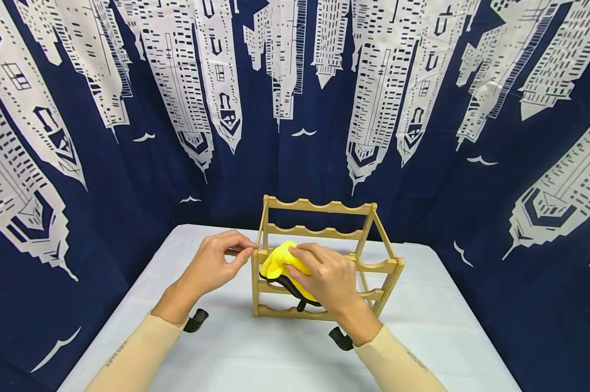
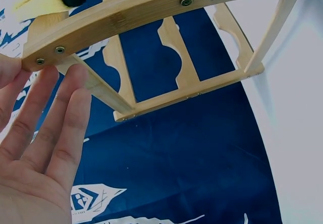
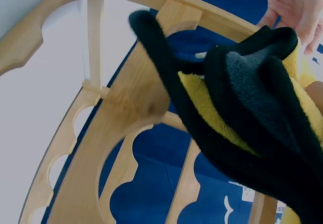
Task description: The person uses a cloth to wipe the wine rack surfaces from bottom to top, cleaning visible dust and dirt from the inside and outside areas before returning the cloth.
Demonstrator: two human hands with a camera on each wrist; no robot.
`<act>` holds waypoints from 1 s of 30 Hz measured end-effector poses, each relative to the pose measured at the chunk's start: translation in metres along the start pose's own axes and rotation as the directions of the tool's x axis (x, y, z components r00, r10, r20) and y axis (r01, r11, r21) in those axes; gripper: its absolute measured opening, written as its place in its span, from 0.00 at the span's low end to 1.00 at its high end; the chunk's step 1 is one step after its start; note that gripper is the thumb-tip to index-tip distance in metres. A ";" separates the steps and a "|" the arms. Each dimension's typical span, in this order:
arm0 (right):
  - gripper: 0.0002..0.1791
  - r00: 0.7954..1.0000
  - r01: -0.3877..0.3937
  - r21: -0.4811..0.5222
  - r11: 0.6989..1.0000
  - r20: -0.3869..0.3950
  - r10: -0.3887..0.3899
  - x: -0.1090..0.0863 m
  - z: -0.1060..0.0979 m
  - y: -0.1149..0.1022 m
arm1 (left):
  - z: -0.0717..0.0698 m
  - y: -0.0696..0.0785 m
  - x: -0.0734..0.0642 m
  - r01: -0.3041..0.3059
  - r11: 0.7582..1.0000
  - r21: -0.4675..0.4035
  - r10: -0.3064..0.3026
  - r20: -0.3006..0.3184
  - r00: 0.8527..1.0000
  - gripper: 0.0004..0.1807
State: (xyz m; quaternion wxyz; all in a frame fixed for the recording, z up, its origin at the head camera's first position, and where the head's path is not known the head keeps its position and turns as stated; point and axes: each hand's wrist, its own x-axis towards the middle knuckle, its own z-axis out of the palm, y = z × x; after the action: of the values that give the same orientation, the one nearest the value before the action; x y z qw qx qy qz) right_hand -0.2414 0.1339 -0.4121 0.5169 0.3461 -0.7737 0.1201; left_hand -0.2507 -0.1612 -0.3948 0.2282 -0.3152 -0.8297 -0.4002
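Note:
A wooden wine rack [image 1: 324, 314] with scalloped rails stands on the white-covered table. At its upper left front corner, my left hand [image 1: 216, 261] pinches the end of the post between thumb and fingertips; the left wrist view shows the left hand [image 2: 45, 138] close up against the wood. My right hand [image 1: 326, 275] grips a bunched yellow cloth [image 1: 277, 261] with black edging, held at the front rails near that corner. In the right wrist view the cloth [image 3: 262, 93] shows a dark grey underside and hides part of the rack [image 3: 136, 93].
The table [image 1: 216, 354] has a white cover that stretches out around the rack. Behind and on both sides hangs a dark blue curtain [image 1: 305, 169] printed with white buildings. Black wrist mounts [image 1: 195, 321] sit under the forearms.

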 end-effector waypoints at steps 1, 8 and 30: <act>0.25 1.000 -0.008 0.006 1.000 -0.008 0.008 -0.001 -0.001 0.002 | 0.001 0.000 0.000 -0.004 1.000 -0.002 0.004 -0.001 1.000 0.08; 0.24 0.995 -0.086 0.071 0.994 -0.036 0.089 -0.008 -0.012 0.013 | 0.006 0.001 0.000 -0.004 1.000 -0.016 0.003 -0.019 1.000 0.07; 0.26 0.998 -0.025 -0.047 0.999 -0.052 0.023 -0.047 -0.043 0.044 | 0.010 -0.001 0.003 -0.009 0.998 -0.056 0.007 -0.030 1.000 0.09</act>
State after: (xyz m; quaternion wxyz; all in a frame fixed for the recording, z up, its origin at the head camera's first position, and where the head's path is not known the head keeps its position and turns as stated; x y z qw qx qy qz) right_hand -0.2286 0.2085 -0.4270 0.5431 0.3212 -0.7670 0.1166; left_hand -0.2554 -0.1528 -0.3991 0.2335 -0.3188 -0.8132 -0.4272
